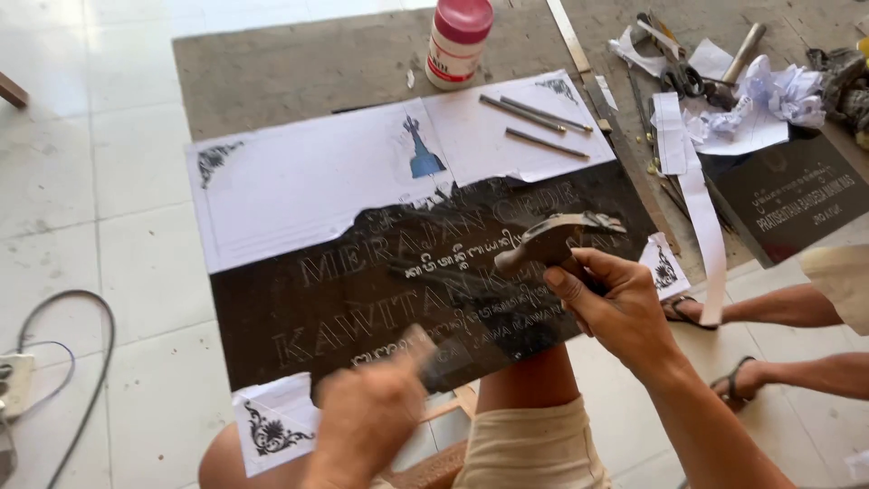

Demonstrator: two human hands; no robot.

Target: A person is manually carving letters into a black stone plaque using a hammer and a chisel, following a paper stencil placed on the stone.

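Blur hides the left hand (367, 412) grip on a chisel (425, 349); right hand (615, 303) clenches a hammer (552, 237).

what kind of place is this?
Likely a stone-engraving workshop, set up on a tiled floor. A dark stone plaque with carved lettering lies half under a paper stencil; the right hand holds a hammer, the left hand a chisel-like tool. Paper scraps lie nearby.

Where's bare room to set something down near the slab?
Free: the grey mat left of the pink-capped bottle, and the white floor tiles left of the black slab. Crowded: the top right, with paper scraps and scissors.
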